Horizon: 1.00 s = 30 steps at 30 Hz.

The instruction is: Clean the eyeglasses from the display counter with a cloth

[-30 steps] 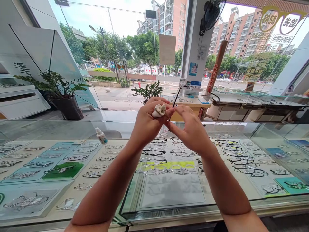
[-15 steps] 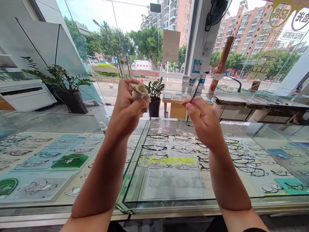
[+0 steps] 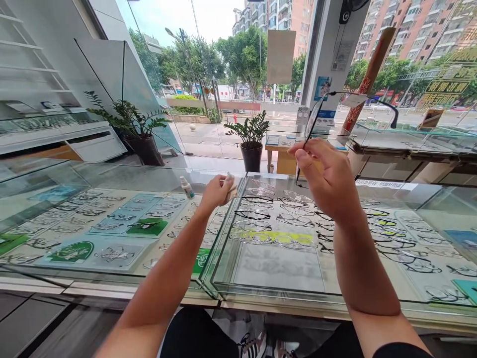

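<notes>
My right hand (image 3: pixel 330 174) is raised over the glass counter, pinching a dark-rimmed pair of glasses (image 3: pixel 315 119) by the frame. One temple of the glasses stretches to the right, with a small white tag on it. Lower and to the left, my left hand (image 3: pixel 216 191) is closed around a crumpled pale cloth (image 3: pixel 231 191), just above the countertop where two display cases meet. A small white spray bottle (image 3: pixel 187 188) stands on the glass to the left of this hand.
Under the glass of the display case (image 3: pixel 223 291) lie several rows of glasses. Beyond the counter are a potted plant (image 3: pixel 251 149), another potted plant (image 3: pixel 143 144) at the left and a wooden table (image 3: pixel 278 161). A side counter (image 3: pixel 402 139) stands at right.
My left hand has dropped with the cloth from beside the glasses to near the countertop. My right hand still holds the glasses up. The view has tilted down and turned left.
</notes>
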Motion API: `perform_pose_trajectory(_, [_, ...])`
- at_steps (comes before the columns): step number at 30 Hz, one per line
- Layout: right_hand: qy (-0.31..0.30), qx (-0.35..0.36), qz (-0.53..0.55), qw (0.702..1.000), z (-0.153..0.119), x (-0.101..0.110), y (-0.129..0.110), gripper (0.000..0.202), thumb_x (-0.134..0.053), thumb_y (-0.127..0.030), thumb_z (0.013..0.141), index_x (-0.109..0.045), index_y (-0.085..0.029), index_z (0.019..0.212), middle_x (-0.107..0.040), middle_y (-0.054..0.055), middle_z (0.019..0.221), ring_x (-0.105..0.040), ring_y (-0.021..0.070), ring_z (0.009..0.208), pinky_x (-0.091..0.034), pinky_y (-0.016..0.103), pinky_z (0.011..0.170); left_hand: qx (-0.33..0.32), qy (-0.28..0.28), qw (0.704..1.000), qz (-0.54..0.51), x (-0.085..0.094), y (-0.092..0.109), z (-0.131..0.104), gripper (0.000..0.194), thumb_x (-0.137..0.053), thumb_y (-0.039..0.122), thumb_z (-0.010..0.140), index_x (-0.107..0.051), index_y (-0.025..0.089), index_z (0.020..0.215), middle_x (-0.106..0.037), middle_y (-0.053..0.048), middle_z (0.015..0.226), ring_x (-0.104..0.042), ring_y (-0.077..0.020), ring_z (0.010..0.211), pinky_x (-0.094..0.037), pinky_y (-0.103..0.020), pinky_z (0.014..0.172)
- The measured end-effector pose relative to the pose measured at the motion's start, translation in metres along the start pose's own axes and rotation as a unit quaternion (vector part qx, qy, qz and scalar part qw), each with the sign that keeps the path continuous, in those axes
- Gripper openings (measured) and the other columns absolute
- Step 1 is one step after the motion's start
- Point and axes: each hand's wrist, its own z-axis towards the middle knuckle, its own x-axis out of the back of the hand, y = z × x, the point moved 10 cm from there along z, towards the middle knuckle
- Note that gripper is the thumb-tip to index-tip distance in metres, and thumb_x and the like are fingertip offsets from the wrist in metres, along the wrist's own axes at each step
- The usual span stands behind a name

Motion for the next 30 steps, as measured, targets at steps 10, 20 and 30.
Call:
perform_pose_trajectory(10, [-0.02, 0.005, -0.013, 1.0, -0.002, -0.013, 0.0, 0.031, -0.053, -0.043, 0.113, -0.079, -0.027, 0.107, -0.08, 0.007, 0.104, -0.074, 0.0266, 0.102, -0.057, 0.049, 0.101, 0.003, 0.019, 0.996, 0.084, -0.008, -0.042, 0.007, 0.016, -0.075, 0.033, 0.086, -0.066, 0.02, 0.085, -0.072, -0.01, 0.081, -0.067, -0.031, 0.093, -0.053, -0.045, 0.095])
perform_pose_trajectory(20, [-0.017, 0.015, -0.003, 1.0, -0.004, -0.017, 0.004, 0.025, -0.056, -0.033, 0.112, -0.079, -0.027, 0.105, -0.08, 0.006, 0.105, -0.074, 0.0256, 0.102, -0.055, 0.047, 0.1, 0.025, 0.393, 0.914, 0.094, 0.082, -0.052, -0.02, 0.086, -0.074, 0.019, 0.088, -0.032, 0.011, 0.162, -0.015, -0.032, 0.181, -0.02, -0.0447, 0.17, -0.023, -0.062, 0.135])
perform_pose_trajectory(30, [-0.049, 0.023, -0.004, 0.999, -0.011, -0.022, -0.012, 0.024, -0.052, -0.031, 0.114, -0.073, -0.026, 0.103, -0.078, 0.007, 0.107, -0.071, 0.0257, 0.104, -0.051, 0.045, 0.098, 0.217, 0.304, 0.923, -0.094, 0.063, -0.152, 0.013, 0.051, -0.064, -0.001, 0.084, -0.045, 0.018, 0.126, -0.07, -0.024, 0.126, -0.07, -0.0443, 0.131, -0.045, -0.064, 0.118])
